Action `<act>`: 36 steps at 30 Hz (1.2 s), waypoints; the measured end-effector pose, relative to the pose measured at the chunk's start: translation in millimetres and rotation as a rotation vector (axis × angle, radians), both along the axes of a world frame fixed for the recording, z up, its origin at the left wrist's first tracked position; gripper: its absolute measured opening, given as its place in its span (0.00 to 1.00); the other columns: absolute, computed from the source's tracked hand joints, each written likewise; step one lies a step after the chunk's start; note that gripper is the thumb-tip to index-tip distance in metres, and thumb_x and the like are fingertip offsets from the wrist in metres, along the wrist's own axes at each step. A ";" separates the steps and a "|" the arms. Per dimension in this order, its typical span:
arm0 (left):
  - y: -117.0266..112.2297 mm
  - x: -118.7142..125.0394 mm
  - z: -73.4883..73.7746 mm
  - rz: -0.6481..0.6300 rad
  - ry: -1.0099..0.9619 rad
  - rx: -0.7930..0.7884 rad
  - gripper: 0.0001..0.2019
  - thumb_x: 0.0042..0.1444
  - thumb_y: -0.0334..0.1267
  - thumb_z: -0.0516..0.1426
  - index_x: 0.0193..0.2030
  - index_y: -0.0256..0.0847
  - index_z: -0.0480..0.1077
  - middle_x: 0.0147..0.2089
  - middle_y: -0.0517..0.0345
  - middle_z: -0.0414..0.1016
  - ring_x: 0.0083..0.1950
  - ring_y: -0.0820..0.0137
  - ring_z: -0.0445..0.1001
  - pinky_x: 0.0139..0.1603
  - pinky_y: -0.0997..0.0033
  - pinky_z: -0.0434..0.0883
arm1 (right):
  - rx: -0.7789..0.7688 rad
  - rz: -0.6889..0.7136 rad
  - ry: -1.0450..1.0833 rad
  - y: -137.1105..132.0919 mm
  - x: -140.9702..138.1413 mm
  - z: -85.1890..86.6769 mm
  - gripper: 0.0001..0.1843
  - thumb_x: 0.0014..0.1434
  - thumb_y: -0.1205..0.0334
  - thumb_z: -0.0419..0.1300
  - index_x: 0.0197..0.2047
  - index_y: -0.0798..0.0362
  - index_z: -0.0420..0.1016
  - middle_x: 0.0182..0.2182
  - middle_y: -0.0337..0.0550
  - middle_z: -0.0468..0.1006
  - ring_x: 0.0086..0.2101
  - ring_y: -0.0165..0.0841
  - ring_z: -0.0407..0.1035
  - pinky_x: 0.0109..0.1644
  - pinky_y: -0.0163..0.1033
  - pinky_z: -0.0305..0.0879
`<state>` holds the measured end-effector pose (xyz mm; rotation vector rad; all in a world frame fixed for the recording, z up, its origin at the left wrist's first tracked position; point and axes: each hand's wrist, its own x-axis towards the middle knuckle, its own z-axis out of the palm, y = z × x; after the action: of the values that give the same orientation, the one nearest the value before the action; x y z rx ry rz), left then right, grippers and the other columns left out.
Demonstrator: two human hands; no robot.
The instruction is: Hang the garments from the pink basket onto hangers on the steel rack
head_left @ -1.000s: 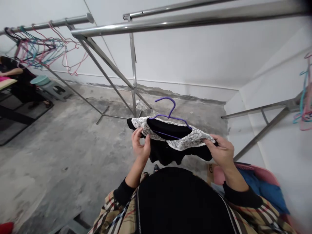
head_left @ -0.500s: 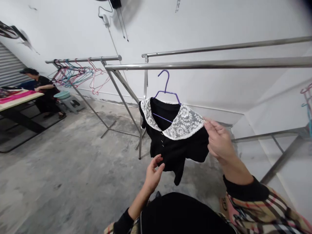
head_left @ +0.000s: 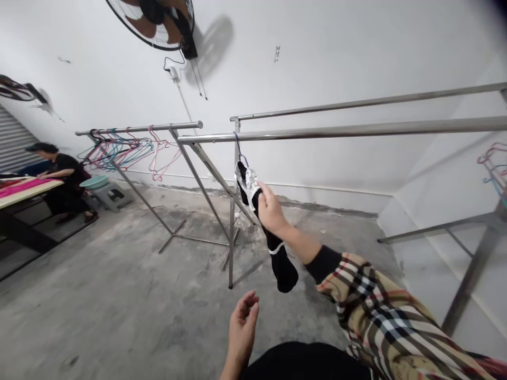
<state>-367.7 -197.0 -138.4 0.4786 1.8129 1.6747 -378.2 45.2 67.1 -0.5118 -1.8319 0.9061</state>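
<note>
A small black garment with a white lace collar (head_left: 282,264) hangs edge-on from a purple hanger (head_left: 240,150) hooked over the near steel rail (head_left: 356,130). My right hand (head_left: 270,210) is stretched out and grips the garment at its shoulder, just under the rail. My left hand (head_left: 241,326) hovers low near my body, fingers loosely curled and apart, holding nothing.
A second steel rail (head_left: 368,101) runs behind the near one. Another rack at the left carries several empty coloured hangers (head_left: 119,150). A seated person (head_left: 59,177) works at a table at far left, beside a stool (head_left: 106,192). A wall fan (head_left: 156,21) is overhead.
The garment on its hanger went from chest height up onto the near rail and turned edge-on. My left hand let go and dropped; my right hand followed the garment up.
</note>
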 end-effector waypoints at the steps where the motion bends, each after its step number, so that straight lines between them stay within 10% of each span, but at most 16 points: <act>1: -0.1 -2.9 -0.8 0.004 -0.008 -0.001 0.33 0.42 0.61 0.64 0.49 0.37 0.74 0.46 0.42 0.79 0.51 0.58 0.75 0.54 0.61 0.69 | 0.000 0.004 -0.018 -5.8 -13.0 -9.5 0.25 0.63 0.66 0.44 0.62 0.61 0.64 0.57 0.56 0.71 0.59 0.39 0.63 0.68 0.49 0.54; 7: 6.3 -22.9 5.1 -0.036 -0.040 -0.002 0.34 0.36 0.61 0.67 0.45 0.37 0.76 0.44 0.43 0.80 0.49 0.57 0.77 0.51 0.62 0.72 | 0.050 0.042 -0.146 -32.6 -54.8 -38.1 0.29 0.60 0.67 0.50 0.65 0.59 0.57 0.56 0.57 0.70 0.58 0.43 0.62 0.65 0.50 0.56; 13: 28.6 -38.2 4.1 -0.181 -0.039 -0.080 0.33 0.33 0.60 0.68 0.43 0.39 0.76 0.44 0.45 0.80 0.51 0.54 0.77 0.55 0.57 0.72 | 0.180 0.064 -0.250 -30.8 -14.9 -60.5 0.34 0.59 0.57 0.58 0.67 0.50 0.55 0.50 0.49 0.70 0.50 0.41 0.65 0.59 0.49 0.61; 18: 63.2 -30.9 -2.4 -0.412 -0.052 -0.130 0.31 0.35 0.57 0.68 0.44 0.40 0.76 0.47 0.45 0.80 0.54 0.53 0.76 0.59 0.53 0.69 | 0.056 0.025 -0.523 -36.4 77.6 -155.2 0.21 0.58 0.61 0.59 0.55 0.53 0.72 0.46 0.50 0.74 0.49 0.40 0.66 0.57 0.48 0.63; 24: 106.9 -0.6 -1.0 -0.704 0.037 -0.174 0.31 0.39 0.59 0.66 0.45 0.38 0.75 0.48 0.44 0.79 0.54 0.54 0.75 0.60 0.52 0.68 | -0.622 -0.373 -0.778 -88.4 243.1 -268.2 0.15 0.52 0.69 0.61 0.44 0.54 0.80 0.42 0.51 0.78 0.46 0.40 0.70 0.54 0.44 0.64; 36: 170.9 131.4 -6.2 -1.096 0.137 -0.271 0.28 0.44 0.58 0.64 0.47 0.39 0.74 0.49 0.46 0.77 0.55 0.58 0.74 0.61 0.54 0.67 | -1.177 -1.048 -0.700 -190.9 473.7 -335.1 0.14 0.56 0.66 0.56 0.43 0.57 0.78 0.41 0.54 0.79 0.46 0.39 0.71 0.54 0.39 0.61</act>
<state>-236.2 -26.1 -144.6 1.1980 1.3752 0.6435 95.4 -145.7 -268.0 -2.4613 -1.0131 0.9800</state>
